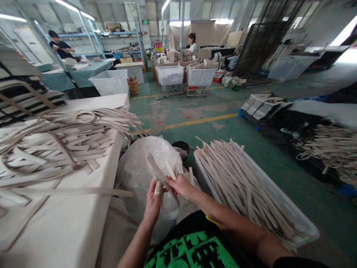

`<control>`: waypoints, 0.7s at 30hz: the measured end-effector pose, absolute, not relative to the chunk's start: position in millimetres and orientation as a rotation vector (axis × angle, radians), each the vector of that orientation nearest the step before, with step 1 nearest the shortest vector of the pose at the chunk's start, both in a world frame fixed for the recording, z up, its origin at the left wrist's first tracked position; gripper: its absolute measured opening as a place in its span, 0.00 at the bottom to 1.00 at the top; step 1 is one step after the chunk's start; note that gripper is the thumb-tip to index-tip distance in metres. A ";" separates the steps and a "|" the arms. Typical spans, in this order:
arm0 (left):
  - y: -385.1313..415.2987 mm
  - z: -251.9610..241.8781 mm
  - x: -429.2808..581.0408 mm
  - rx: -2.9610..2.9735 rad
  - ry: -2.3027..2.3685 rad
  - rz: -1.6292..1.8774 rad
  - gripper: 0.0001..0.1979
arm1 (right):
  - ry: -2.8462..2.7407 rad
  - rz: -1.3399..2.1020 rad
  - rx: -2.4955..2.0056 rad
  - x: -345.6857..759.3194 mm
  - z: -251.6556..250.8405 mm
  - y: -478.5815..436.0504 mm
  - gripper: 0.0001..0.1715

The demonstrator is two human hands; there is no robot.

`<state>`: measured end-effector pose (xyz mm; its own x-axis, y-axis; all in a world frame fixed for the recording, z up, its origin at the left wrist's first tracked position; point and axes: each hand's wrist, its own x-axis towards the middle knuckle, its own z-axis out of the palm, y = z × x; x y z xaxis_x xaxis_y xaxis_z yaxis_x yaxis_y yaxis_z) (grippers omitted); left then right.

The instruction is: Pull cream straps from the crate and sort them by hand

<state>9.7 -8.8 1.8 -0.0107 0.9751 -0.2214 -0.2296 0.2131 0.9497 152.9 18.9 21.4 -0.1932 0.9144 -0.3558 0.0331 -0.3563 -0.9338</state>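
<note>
Both hands are together in front of my body, over a big translucent plastic bag [134,160]. My right hand [182,186] is closed on a flat beige strip [154,166], whose end sticks up to the left. A second, paler strip end [170,170] stands up by its fingers. My left hand [153,199] pinches the lower part of the strip, close to the right hand. A pale cover wraps its thumb. The fingertips partly hide one another, so I cannot make out exactly where the strip runs between them.
Many beige strips [72,145] lie heaped on the white table [69,230] at left. A long plastic bin [304,232] full of strips stands at right. More strips [334,149] lie far right. Carts [170,76] and two people [192,46] are farther back.
</note>
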 end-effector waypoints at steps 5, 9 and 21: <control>-3.6 -0.2 10.7 0.982 1.237 1.175 0.19 | -1.219 1.616 -1.387 146.4 17.8 14.1 0.22; 0.7 6.6 -1.8 1.150 1.317 1.165 0.14 | -1.260 1.418 -1.480 161.2 19.5 22.8 0.20; -10.4 5.2 0.3 1.431 1.389 0.760 0.02 | -1.550 1.282 -1.459 179.1 51.9 49.1 0.16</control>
<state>0.3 -10.4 5.2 0.1558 0.9705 -0.1842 0.3684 0.1160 0.9224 179.1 49.1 51.9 -0.1741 0.9714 -0.1616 0.3409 -0.0945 -0.9353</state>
